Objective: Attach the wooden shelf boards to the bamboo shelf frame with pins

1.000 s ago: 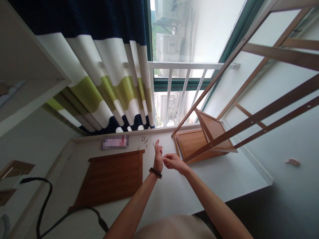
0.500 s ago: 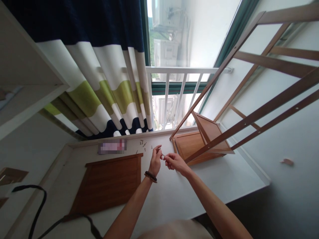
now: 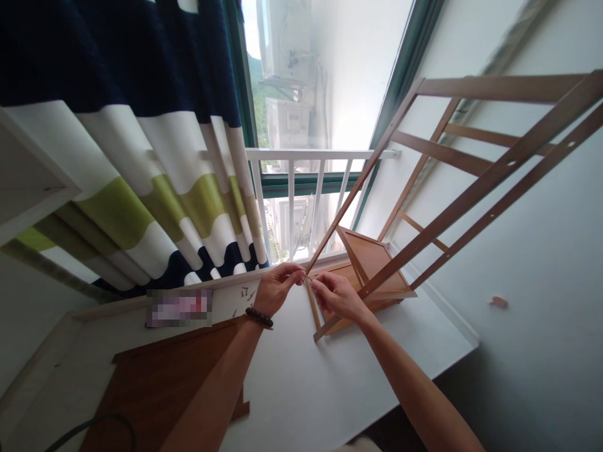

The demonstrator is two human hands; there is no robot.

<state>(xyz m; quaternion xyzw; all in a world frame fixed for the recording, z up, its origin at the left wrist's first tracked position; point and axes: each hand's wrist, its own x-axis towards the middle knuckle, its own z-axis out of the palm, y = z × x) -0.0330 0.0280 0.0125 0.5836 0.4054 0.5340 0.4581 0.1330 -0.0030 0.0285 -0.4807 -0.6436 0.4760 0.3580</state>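
My left hand (image 3: 277, 285), with a dark bead bracelet at its wrist, and my right hand (image 3: 332, 295) meet above the white table (image 3: 301, 383). Both pinch a small thin metal piece, probably a screw (image 3: 306, 277), between their fingertips. Just behind them the lower corner of a wooden frame (image 3: 358, 276) rests on the table, leaning up to the right. Several small screws (image 3: 245, 294) lie on the table left of my left hand.
A dark brown wooden panel (image 3: 155, 376) lies flat at the front left of the table, with a black cable (image 3: 89, 427) by it. A striped curtain (image 3: 141, 188) hangs at the left, a window with a white railing (image 3: 311, 188) behind. A blurred-out label (image 3: 179, 307) lies near the curtain.
The view has swung up and to the right. My left hand went from open and upright to a pinch meeting the right hand's fingertips, both now nearer the frame's corner.
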